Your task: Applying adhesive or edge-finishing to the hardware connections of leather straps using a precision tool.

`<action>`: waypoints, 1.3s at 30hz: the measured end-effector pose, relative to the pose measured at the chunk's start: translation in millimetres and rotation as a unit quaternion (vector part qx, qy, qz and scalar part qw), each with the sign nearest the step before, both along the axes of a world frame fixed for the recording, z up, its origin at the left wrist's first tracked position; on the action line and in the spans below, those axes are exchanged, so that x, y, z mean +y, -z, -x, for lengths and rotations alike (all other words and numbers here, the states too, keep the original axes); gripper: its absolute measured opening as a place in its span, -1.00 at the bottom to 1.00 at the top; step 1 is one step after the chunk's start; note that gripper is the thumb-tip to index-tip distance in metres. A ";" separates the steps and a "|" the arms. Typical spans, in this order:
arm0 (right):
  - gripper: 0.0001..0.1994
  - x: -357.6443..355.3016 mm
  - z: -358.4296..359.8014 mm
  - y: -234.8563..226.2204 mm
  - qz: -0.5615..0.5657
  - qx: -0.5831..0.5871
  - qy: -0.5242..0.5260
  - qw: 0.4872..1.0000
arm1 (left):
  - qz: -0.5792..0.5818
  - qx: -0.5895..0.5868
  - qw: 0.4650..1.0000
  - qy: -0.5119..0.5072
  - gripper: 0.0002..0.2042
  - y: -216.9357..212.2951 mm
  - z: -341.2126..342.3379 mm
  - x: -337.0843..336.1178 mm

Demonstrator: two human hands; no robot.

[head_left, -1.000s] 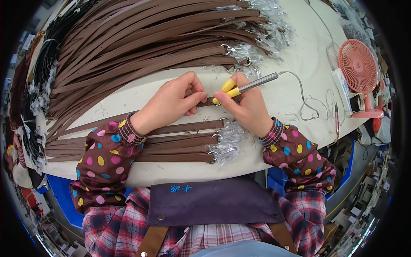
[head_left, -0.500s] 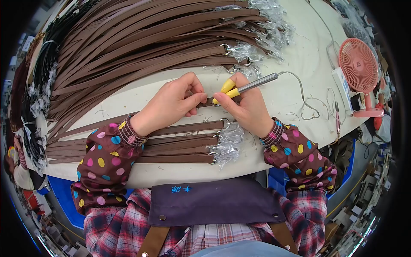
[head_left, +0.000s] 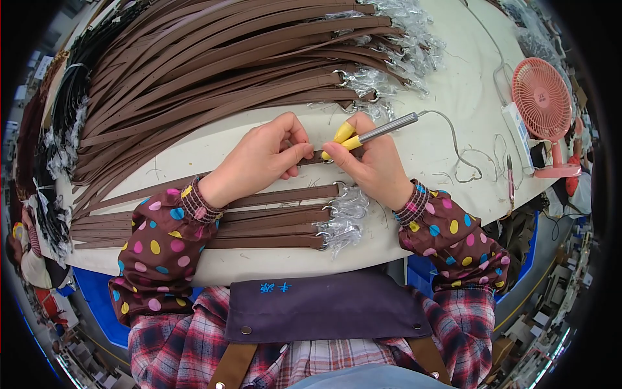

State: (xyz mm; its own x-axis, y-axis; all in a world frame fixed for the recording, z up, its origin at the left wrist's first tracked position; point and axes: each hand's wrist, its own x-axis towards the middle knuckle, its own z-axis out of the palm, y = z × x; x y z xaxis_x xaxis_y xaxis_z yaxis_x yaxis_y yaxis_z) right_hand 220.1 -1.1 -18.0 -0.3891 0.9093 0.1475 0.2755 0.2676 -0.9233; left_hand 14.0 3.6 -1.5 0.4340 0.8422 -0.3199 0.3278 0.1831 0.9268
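A brown strap [head_left: 316, 157] lies across the middle of the table, its ring end beneath my fingers. My left hand [head_left: 269, 149] is closed in a pinch on this strap, thumb against forefinger. My right hand [head_left: 376, 159] grips a corded pen-like tool [head_left: 389, 126] with a silver barrel and a yellow part toward its lower end. A yellow cover sits on my right forefinger. The tool's low end is over the strap close to the ring, just right of my left fingertips; its very tip is hidden by my fingers.
Many brown straps [head_left: 214, 58] with plastic-wrapped metal ends lie beyond my hands. A smaller row of straps [head_left: 278, 229] lies nearer me. Black straps [head_left: 61, 139] hang at the left. At the right stand a pink fan [head_left: 543, 97] and a white power strip [head_left: 518, 136]; a loose cord [head_left: 457, 139] trails there.
Both hands stay almost in place. My left hand and forearm have shifted very slightly, and the tool's barrel has tipped a little.
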 end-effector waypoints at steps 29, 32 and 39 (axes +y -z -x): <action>-0.71 1.4 0.0 0.2 0.010 0.015 0.022 1.000 | 0.016 -0.017 0.999 -0.025 -0.87 -2.6 -2.3 1.4; -0.71 1.3 0.1 0.1 0.004 0.010 0.025 1.000 | 0.017 -0.018 0.999 -0.025 -0.87 -1.3 -2.3 1.5; -0.70 1.3 0.7 1.5 0.009 0.012 0.026 1.000 | 0.018 -0.016 0.999 -0.027 -0.87 -1.9 -2.5 0.9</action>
